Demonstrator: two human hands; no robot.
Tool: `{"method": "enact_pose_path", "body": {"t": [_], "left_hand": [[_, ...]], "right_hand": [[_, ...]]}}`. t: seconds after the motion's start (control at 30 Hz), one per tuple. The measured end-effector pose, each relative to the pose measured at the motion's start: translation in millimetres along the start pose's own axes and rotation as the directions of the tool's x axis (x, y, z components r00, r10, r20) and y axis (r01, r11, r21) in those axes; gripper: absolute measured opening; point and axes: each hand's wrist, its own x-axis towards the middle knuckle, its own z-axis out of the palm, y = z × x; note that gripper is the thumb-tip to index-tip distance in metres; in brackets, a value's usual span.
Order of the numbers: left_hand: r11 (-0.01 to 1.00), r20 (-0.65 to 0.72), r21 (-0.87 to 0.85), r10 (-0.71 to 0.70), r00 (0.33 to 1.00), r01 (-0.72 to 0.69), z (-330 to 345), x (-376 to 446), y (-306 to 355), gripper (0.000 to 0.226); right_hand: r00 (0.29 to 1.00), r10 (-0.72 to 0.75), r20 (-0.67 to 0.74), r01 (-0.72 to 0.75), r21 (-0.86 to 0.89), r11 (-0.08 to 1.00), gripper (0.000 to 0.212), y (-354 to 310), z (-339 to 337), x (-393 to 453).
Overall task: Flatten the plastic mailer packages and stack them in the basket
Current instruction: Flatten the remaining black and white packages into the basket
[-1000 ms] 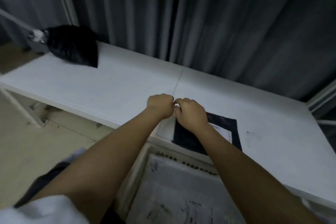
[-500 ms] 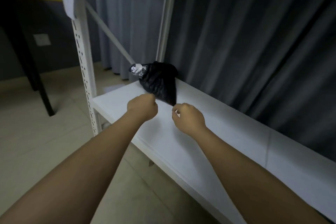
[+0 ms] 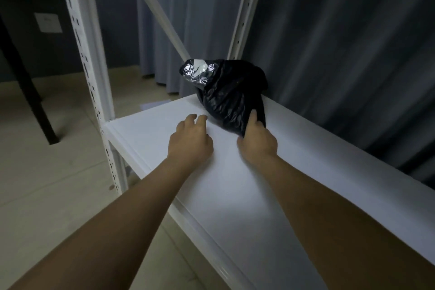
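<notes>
White shelf (image 3: 235, 183): right grip (image 3: 257, 141) pinches crumpled black mailer (image 3: 230, 94), left grip (image 3: 190, 141) loose, empty

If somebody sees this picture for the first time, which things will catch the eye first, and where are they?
First is the crumpled black mailer at the back of the white shelf, against the grey curtain, with a shiny silver patch at its upper left end. Next are the two bare arms reaching in from below: the right hand pinches the mailer's near corner, while the left hand hovers open beside it.
</notes>
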Motion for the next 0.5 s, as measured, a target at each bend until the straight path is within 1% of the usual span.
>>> {"method": "enact_pose_path", "body": {"t": [0.03, 0.07, 0.1, 0.17, 0.33, 0.4, 0.5], "left_hand": [[1.000, 0.008, -0.009, 0.005, 1.000, -0.005, 7, 0, 1, 0.054], [1.000, 0.000, -0.025, 0.008, 1.000, -0.008, 7, 1, 3, 0.055], [0.999, -0.010, -0.037, 0.010, 1.000, -0.011, 10, 0, 5, 0.055], [0.997, -0.041, -0.078, -0.004, 0.999, 0.001, 12, -5, 12, 0.053], [0.977, -0.120, -0.213, -0.012, 0.993, -0.014, 7, -41, 39, 0.053], [0.958, -0.131, -0.285, 0.006, 0.991, -0.043, -7, -60, 62, 0.059], [0.938, -0.120, -0.341, 0.030, 0.992, -0.069, -32, -87, 99, 0.077]], "right_hand": [[1.000, 0.007, 0.004, -0.007, -0.040, 0.999, 0.044, 4, 3, 0], [1.000, -0.007, -0.007, 0.007, -0.082, 0.997, 0.030, 6, 1, -1], [0.999, -0.035, -0.006, 0.034, -0.121, 0.992, 0.025, 9, 1, -3], [0.994, -0.104, 0.022, 0.106, -0.170, 0.980, 0.025, 17, -4, -14], [0.972, -0.232, 0.051, 0.236, -0.142, 0.961, 0.018, 46, -31, -60], [0.972, -0.234, 0.030, 0.236, -0.128, 0.963, 0.016, 62, -62, -84], [0.976, -0.206, -0.069, 0.203, -0.050, 0.978, 0.020, 80, -118, -114]]}}
